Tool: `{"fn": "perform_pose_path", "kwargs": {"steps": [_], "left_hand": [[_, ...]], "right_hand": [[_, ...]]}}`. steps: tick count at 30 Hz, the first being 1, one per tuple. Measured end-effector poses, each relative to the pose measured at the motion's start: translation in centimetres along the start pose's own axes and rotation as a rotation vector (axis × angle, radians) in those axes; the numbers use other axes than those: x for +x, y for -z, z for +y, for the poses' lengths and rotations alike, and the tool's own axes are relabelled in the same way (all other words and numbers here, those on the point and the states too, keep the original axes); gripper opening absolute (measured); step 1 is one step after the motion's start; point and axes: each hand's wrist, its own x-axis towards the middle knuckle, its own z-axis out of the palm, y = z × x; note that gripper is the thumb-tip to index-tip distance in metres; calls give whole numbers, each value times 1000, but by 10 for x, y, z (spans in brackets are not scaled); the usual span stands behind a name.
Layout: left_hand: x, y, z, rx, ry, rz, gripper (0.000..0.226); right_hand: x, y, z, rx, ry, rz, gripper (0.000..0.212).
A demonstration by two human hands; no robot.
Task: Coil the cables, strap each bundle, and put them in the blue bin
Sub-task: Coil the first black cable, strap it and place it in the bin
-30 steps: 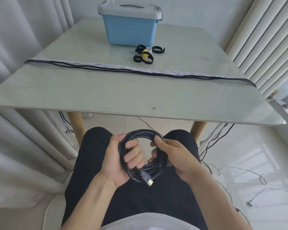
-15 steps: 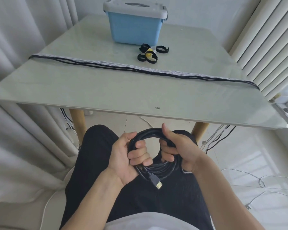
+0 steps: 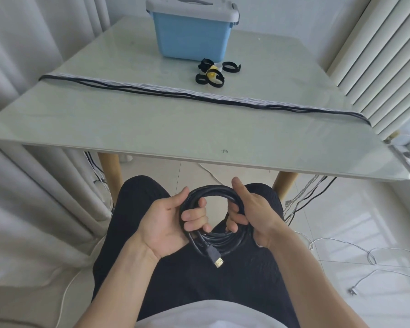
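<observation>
A coiled black cable [image 3: 214,191] is held over my lap, below the table's near edge. My left hand [image 3: 168,223] grips the coil's left side, fingers curled through the loop. My right hand [image 3: 253,214] grips its right side, thumb up. The cable's gold-tipped plug [image 3: 215,256] hangs from the coil's bottom. Several black straps [image 3: 211,73], one with a yellow tag, lie on the table in front of the blue bin [image 3: 192,35], whose grey lid is closed. More black and white cables [image 3: 175,92] stretch straight across the table.
The glass table [image 3: 152,129] has wooden legs. Curtains hang at the left, a white radiator [image 3: 376,50] stands at the right. Loose white cables [image 3: 341,252] trail over the tiled floor at the right, and others hang off both table sides.
Both hands shifted along the coil while holding it; my right hand moved from the coil's top to a grip on its right side. The plug end now hangs lower.
</observation>
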Motion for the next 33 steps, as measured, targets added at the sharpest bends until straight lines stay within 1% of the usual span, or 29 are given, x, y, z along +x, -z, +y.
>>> {"fn": "perform_pose_path", "kwargs": {"steps": [4, 5, 8, 10, 11, 12, 13, 16, 17, 19, 22, 24, 27, 29, 33], "left_hand": [[2, -5, -1, 129, -130, 259, 36], [1, -4, 0, 135, -169, 300, 36], [-4, 6, 7, 14, -270, 394, 40], [-9, 14, 14, -81, -337, 440, 41], [-11, 17, 16, -131, -376, 457, 41], [-12, 19, 17, -187, -409, 474, 41], [-14, 22, 19, -246, -438, 493, 41], [-16, 27, 26, -430, -539, 546, 42], [-16, 29, 28, -485, -573, 566, 41], [-16, 32, 30, -552, -619, 595, 41], [-12, 36, 27, -597, -672, 611, 42], [-10, 34, 26, -575, -717, 618, 42], [-6, 30, 28, -408, -774, 628, 39], [-3, 25, 27, -303, -789, 574, 36], [4, 9, 21, -83, -799, 444, 28]], "right_hand": [[-5, 1, 0, -69, 49, -174, 62], [-7, 5, 0, -116, 79, -200, 59], [-16, 28, -3, -324, 185, -215, 43], [-22, 52, -5, -438, 218, -206, 49], [-26, 64, -6, -481, 235, -180, 53], [-29, 75, -6, -499, 256, -131, 53], [-33, 85, -3, -488, 279, -62, 47], [-40, 104, 9, -386, 295, 137, 15], [-41, 107, 14, -408, 282, 186, 14], [-42, 109, 24, -596, 250, 235, 25], [-43, 93, 29, -835, 186, 198, 24], [-46, 78, 26, -952, 171, 156, 23], [-50, 51, 20, -1148, 209, 60, 28], [-54, 33, 17, -1238, 231, 4, 32], [-61, 11, 8, -1256, 266, -128, 28]]}}
